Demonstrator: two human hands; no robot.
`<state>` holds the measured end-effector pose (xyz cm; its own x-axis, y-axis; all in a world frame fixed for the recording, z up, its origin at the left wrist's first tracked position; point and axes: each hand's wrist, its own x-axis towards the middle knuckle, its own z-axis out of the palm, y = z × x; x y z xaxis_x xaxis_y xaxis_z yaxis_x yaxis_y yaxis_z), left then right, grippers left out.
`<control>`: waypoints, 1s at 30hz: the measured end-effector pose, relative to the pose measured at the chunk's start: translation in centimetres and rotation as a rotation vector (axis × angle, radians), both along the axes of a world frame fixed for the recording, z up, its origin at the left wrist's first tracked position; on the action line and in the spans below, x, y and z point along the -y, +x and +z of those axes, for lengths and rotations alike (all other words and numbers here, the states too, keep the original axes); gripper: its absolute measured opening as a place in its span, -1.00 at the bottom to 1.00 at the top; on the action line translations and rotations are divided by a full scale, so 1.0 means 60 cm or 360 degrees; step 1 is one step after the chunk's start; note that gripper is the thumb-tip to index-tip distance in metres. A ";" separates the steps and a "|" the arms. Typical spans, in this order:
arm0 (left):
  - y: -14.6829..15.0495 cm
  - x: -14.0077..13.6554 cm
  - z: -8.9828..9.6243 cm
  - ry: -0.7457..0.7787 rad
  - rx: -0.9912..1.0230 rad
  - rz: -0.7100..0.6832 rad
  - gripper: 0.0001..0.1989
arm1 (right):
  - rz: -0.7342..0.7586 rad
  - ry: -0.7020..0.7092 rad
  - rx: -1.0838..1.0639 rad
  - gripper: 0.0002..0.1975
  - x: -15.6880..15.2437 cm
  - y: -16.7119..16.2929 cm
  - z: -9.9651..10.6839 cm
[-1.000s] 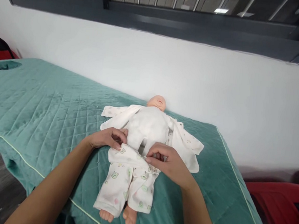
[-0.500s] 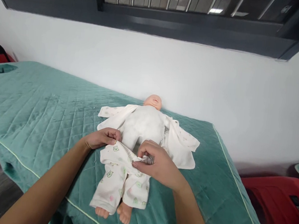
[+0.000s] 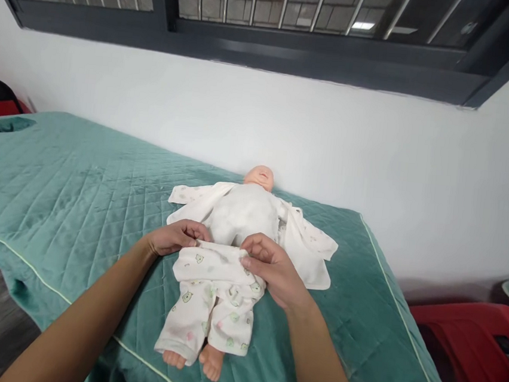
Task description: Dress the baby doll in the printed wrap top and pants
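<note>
A baby doll (image 3: 245,214) with a white cloth body lies on its back, head toward the wall and feet toward me. White printed trousers (image 3: 210,319) cover its legs, with the waistband around the upper thighs and both bare feet poking out. My left hand (image 3: 180,237) pinches the waistband at its left end. At the other end, my right hand (image 3: 274,268) grips the waistband between thumb and fingers. An open white jacket (image 3: 307,250) spreads out on both sides of the doll, its sleeves reaching outward.
The doll lies on a bed with a quilted green cover (image 3: 101,188), which has a face hole (image 3: 11,125) at the far left. Behind it rise a white wall (image 3: 199,107) and a barred window (image 3: 272,6). A red plastic chair (image 3: 473,350) stands at the right.
My right hand has moved up and slightly right, drawing the waistband up level with the left side. My left hand keeps its hold in nearly the same place.
</note>
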<state>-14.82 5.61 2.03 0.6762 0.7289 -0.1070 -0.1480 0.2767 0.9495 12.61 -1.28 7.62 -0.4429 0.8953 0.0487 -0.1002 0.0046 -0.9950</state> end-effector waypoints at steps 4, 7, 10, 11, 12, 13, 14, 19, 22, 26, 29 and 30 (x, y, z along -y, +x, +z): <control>0.002 0.000 0.001 -0.0028 0.0132 0.0134 -0.67 | -0.0145 -0.0081 0.0072 -0.72 -0.009 0.027 0.002; 0.003 -0.002 -0.004 -0.0060 0.0266 0.0337 -0.67 | -0.0359 -0.0125 -0.0055 -0.72 -0.017 0.051 0.002; 0.004 -0.005 -0.009 -0.0070 0.0315 0.0456 -0.69 | -0.0489 -0.0230 -0.0276 -0.69 -0.026 0.066 -0.001; 0.004 -0.006 -0.010 -0.0071 0.0331 0.0478 -0.71 | -0.0533 -0.0266 -0.0342 -0.67 -0.029 0.067 -0.003; 0.004 -0.008 -0.011 -0.0071 0.0346 0.0495 -0.72 | -0.0586 -0.0292 -0.0403 -0.65 -0.033 0.067 -0.006; 0.005 -0.009 -0.012 -0.0073 0.0356 0.0511 -0.73 | -0.0651 -0.0303 -0.0457 -0.62 -0.037 0.065 -0.010; 0.006 -0.010 -0.012 -0.0076 0.0356 0.0525 -0.73 | -0.0715 -0.0293 -0.0499 -0.59 -0.041 0.062 -0.016; 0.015 -0.013 -0.013 -0.0058 0.0250 0.0579 -0.71 | -0.0889 -0.0063 -0.0374 -0.59 -0.060 0.042 -0.052; 0.024 -0.010 -0.010 0.0058 0.0123 0.0591 -0.69 | -0.0934 0.0129 -0.0144 -0.62 -0.061 0.034 -0.064; 0.044 0.002 0.000 0.0378 -0.0242 0.0830 -0.70 | -0.0873 0.0314 0.0130 -0.69 -0.053 0.023 -0.061; 0.067 0.012 0.016 0.0921 -0.0590 0.0979 -0.72 | -0.0905 0.0352 0.0195 -0.70 -0.047 0.016 -0.058; 0.076 0.015 0.022 0.1138 -0.0680 0.0988 -0.72 | -0.0926 0.0351 0.0201 -0.69 -0.046 0.014 -0.058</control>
